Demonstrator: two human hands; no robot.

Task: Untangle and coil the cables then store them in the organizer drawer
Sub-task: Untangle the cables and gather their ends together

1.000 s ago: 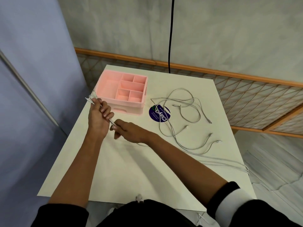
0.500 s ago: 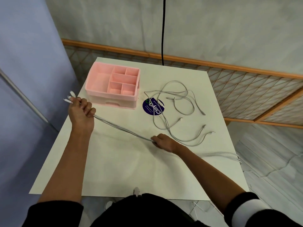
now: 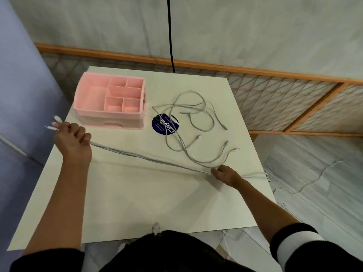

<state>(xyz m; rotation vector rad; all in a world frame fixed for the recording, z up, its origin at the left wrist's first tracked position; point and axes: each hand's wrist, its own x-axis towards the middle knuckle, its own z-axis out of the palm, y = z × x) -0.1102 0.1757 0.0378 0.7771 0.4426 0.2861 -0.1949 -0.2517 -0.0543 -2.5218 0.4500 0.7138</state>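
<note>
A bundle of white cables [image 3: 149,158] is stretched taut across the white table [image 3: 137,203]. My left hand [image 3: 72,141] grips one end near the table's left edge, with white plugs sticking out past the fist. My right hand [image 3: 225,174] pinches the same bundle near the right edge, and the strands run on over that edge. More grey cables [image 3: 188,122] lie in a loose tangle at the back right. The pink organizer [image 3: 110,103], with several open compartments on top and a drawer in its front, stands at the back left.
A round dark blue sticker [image 3: 165,124] lies on the table beside the organizer, under the tangle. A black cord [image 3: 170,36] hangs down the wall behind the table. A wooden lattice panel [image 3: 275,99] runs along the back and right. A cable trails on the floor at right.
My right hand has slid along the bundle from beside my left hand out to the table's right edge. My left hand has drawn back to the left edge, pulling the cables straight.
</note>
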